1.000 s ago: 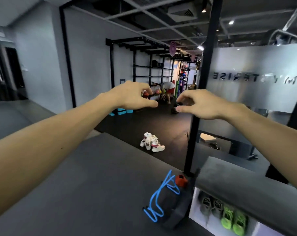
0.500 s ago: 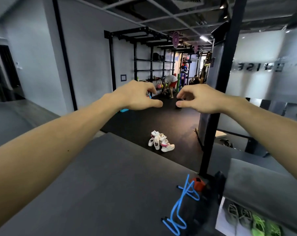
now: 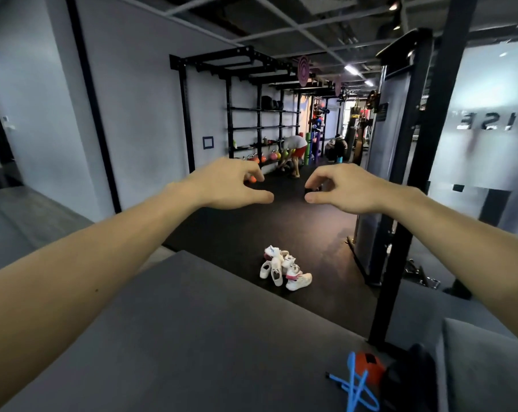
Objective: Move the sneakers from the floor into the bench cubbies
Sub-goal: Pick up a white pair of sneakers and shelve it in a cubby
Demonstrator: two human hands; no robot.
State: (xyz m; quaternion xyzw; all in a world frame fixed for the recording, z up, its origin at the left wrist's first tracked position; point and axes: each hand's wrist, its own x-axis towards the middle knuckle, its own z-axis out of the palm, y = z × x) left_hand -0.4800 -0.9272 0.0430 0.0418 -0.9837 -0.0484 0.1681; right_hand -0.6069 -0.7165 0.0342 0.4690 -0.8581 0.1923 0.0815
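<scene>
Your left hand [image 3: 231, 184] and right hand [image 3: 342, 188] reach forward, fingers loosely curled, holding nothing, above white sneakers [image 3: 284, 267] piled on the dark floor [image 3: 251, 230] ahead.

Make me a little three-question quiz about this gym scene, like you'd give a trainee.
1. True or false: the left hand is holding a sneaker.
2. Where is the pile of white sneakers? A) on the grey bench top B) on the dark floor past the bench C) in the right hand
3. What colour is the cord lying at the near right?

Key
1. False: both hands are held out in the air, fingers loosely curled, holding nothing.
2. B: they lie heaped together on the floor, below and beyond the hands.
3. Blue, next to an orange object.
</scene>
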